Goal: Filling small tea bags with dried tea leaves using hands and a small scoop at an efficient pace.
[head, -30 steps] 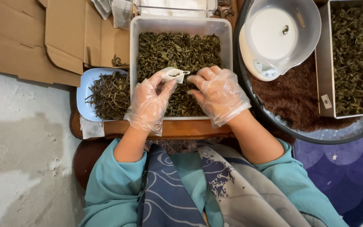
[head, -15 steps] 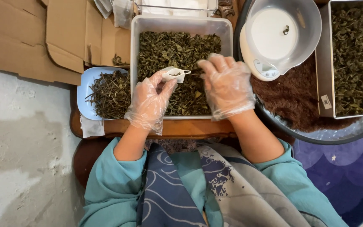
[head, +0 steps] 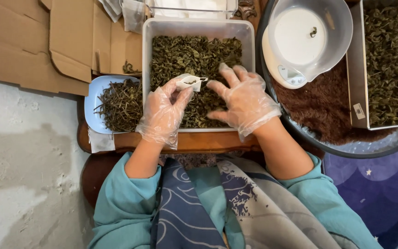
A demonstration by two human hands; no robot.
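- A small white paper sachet (head: 190, 83) is pinched by the fingertips of the gloved left hand (head: 164, 113), above the rectangular white plastic tub of dried green leaves (head: 198, 27).
- The gloved right hand (head: 244, 99) is spread flat, fingers laid on the leaves.
- A pale blue plate of darker stems (head: 93, 99) is set just beside the tub.

Thin, crinkled, see-through plastic glove on the left hand (head: 164, 115), matching loose glove on the right hand (head: 244, 100), cuffs flaring at the wrists, teal long sleeves pushed up the forearms, navy and grey swirl-patterned cloth over the lap at lower centre
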